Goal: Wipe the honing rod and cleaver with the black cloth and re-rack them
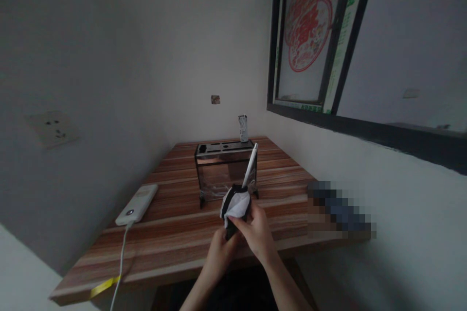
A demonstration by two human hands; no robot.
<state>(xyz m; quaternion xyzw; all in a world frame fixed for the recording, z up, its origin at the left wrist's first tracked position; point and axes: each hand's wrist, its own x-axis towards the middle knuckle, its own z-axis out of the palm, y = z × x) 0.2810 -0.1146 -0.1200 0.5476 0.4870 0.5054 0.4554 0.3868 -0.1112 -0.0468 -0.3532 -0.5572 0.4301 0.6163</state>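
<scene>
Both my hands are together near the table's front edge, around a small black-and-white cloth piece [239,204]. A slim white rod [250,165] sticks up and to the right from the top of the cloth; its lower end is hidden inside or behind it. My left hand [223,245] is closed around the dark lower end. My right hand [258,233] grips the cloth's right side, its thumb pressed on the white fabric. Just behind stands a clear box with a black frame [209,175], partly hidden by the cloth and rod.
The wood-grain table [175,223] runs back to the wall. On its left lies a white device [137,204] with a white cable [123,252] hanging over the edge, beside yellow tape [104,286]. A wrapped upright object [243,129] stands behind the box. Something blurred [341,209] lies right.
</scene>
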